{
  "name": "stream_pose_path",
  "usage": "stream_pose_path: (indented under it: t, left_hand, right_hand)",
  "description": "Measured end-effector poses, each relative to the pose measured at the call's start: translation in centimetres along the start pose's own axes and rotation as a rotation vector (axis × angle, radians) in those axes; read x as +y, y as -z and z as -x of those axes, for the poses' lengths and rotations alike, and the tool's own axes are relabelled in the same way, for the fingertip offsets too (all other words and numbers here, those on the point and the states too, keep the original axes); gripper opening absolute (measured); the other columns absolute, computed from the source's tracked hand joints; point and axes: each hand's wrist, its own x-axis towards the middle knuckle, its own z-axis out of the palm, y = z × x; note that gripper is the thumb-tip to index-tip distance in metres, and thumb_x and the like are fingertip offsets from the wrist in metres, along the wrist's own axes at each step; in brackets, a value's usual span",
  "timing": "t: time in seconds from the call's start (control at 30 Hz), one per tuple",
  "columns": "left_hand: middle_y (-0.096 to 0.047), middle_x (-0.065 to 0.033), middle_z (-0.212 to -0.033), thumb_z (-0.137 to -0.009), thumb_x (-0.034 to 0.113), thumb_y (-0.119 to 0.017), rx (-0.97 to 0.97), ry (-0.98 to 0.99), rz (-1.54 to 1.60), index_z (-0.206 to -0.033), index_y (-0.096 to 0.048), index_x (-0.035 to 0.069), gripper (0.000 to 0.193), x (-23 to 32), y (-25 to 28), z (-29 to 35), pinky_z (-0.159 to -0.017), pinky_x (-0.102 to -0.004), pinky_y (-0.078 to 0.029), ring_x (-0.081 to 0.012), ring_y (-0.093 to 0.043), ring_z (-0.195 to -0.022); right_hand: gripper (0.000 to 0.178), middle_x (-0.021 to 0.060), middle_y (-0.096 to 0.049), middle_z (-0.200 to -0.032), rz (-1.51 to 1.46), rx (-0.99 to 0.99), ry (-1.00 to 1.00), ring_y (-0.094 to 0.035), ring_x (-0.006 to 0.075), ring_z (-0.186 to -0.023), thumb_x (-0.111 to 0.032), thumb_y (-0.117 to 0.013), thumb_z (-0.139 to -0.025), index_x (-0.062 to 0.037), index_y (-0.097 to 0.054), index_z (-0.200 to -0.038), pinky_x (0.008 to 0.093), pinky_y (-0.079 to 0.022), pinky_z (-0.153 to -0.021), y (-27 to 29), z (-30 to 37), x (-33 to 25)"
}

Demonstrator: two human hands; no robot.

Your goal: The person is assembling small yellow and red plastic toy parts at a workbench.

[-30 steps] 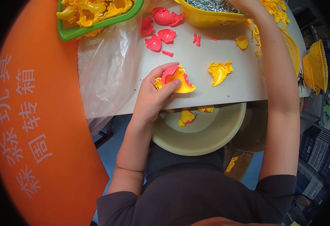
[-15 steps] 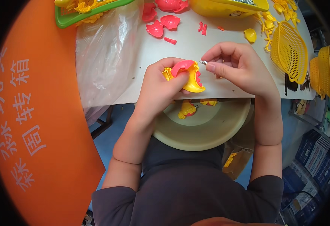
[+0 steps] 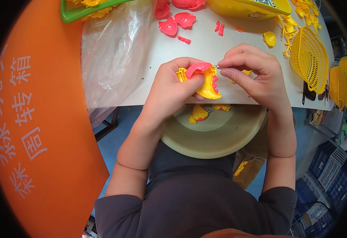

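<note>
My left hand (image 3: pixel 167 85) is closed around a yellow and pink-red plastic toy part (image 3: pixel 210 87), its hollow side showing and its thumb pressed on the front. At the part's upper right corner, a small silver metal fitting (image 3: pixel 217 67) touches the yellow edge. My right hand (image 3: pixel 256 75) pinches that fitting between thumb and fingers. A bit of yellow plastic (image 3: pixel 245 72) shows between the right fingers; whether they hold it I cannot tell. Below both hands, a cream basin (image 3: pixel 217 148) contains similar yellow and red parts (image 3: pixel 198 114), one with a metal piece sticking out.
Loose pink-red shells (image 3: pixel 168 26) lie at the back of the white table (image 3: pixel 205 43). Behind them stands a yellow bin (image 3: pixel 237 11) of metal pieces. Yellow baskets (image 3: pixel 308 59) are at the right; a clear plastic bag (image 3: pixel 114 59) and an orange panel (image 3: pixel 58 99) are at the left.
My right hand has brought the metal fitting against the toy part's upper corner. Yellow plastic now shows between the right fingers. The view has shifted slightly.
</note>
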Motion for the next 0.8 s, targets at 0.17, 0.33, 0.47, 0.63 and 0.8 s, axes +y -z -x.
stream_pose_path:
  t: [0.17, 0.33, 0.47, 0.63, 0.8]
  left_hand:
    - [-0.069, -0.0082, -0.092, -0.088, 0.01, -0.062, -0.019, 0.016, -0.078, -0.112, -0.064, -0.002, 0.027, -0.1, 0.1, 0.1, -0.062, -0.0255, -0.06, -0.0127, -0.069, -0.078]
    - [-0.069, -0.0083, -0.093, -0.088, 0.009, -0.061, -0.052, 0.022, -0.04, -0.111, -0.064, -0.003, 0.027, -0.1, 0.4, 0.2, -0.063, -0.0258, -0.06, -0.0133, -0.069, -0.078]
    - [-0.068, -0.0087, -0.094, -0.088, 0.011, -0.064, -0.047, 0.007, -0.039, -0.11, -0.064, -0.004, 0.027, 0.0, 0.3, 0.3, -0.064, -0.0265, -0.061, -0.0142, -0.069, -0.079]
    - [-0.068, -0.0101, -0.094, -0.089, 0.015, -0.067, -0.035, 0.03, 0.011, -0.105, -0.065, -0.005, 0.026, -0.1, 0.5, 0.3, -0.069, -0.028, -0.062, -0.0145, -0.069, -0.082]
    - [-0.068, -0.0103, -0.095, -0.089, 0.016, -0.069, -0.067, -0.068, -0.001, -0.104, -0.065, -0.006, 0.027, -0.5, 0.7, 0.3, -0.07, -0.0292, -0.062, -0.0157, -0.069, -0.084]
  right_hand:
    - [0.017, 0.0089, -0.066, -0.089, 0.113, -0.082, 0.156, -0.066, 0.0184, -0.081, 0.008, -0.074, -0.077, 0.0004, -0.071, -0.092, 0.0263, -0.053, -0.068, 0.2, -0.1, 0.4]
    - [0.017, 0.0087, -0.066, -0.088, 0.161, -0.079, 0.169, -0.066, 0.0191, -0.081, 0.009, -0.074, -0.076, 0.0001, -0.071, -0.09, 0.0271, -0.053, -0.067, 0.1, -0.1, 0.3]
    - [0.017, 0.0086, -0.066, -0.088, 0.152, -0.093, 0.175, -0.066, 0.0191, -0.08, 0.009, -0.074, -0.077, 0.0001, -0.071, -0.091, 0.0264, -0.053, -0.067, 0.0, -0.2, 0.4]
    - [0.015, 0.009, -0.066, -0.09, 0.127, -0.121, 0.146, -0.065, 0.0172, -0.08, 0.008, -0.073, -0.079, 0.0, -0.071, -0.092, 0.0258, -0.053, -0.068, -0.3, -0.1, 0.8]
    - [0.011, 0.0086, -0.066, -0.099, -0.326, -0.055, -0.22, -0.065, 0.0143, -0.086, 0.005, -0.067, -0.088, 0.0042, -0.07, -0.099, 0.0252, -0.055, -0.076, -1.0, 0.7, 0.9]
